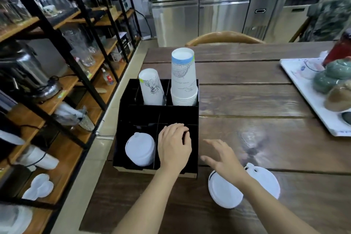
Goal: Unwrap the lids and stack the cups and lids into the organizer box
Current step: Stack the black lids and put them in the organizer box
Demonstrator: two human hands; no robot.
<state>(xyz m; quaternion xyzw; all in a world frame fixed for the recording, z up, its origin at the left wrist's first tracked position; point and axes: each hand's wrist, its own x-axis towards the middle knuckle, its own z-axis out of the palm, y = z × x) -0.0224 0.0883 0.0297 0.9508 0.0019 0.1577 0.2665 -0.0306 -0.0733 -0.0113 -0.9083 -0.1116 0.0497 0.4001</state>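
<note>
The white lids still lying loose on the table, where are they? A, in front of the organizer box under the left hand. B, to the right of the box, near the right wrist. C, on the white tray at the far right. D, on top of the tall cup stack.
B: the loose lids lie on the wooden table, right of the organizer box, partly under the right hand's wrist.

Both forearms (150, 201) are bare, apparently sleeveless to the frame's edge; no rings visible on the fingers (175, 129).
</note>
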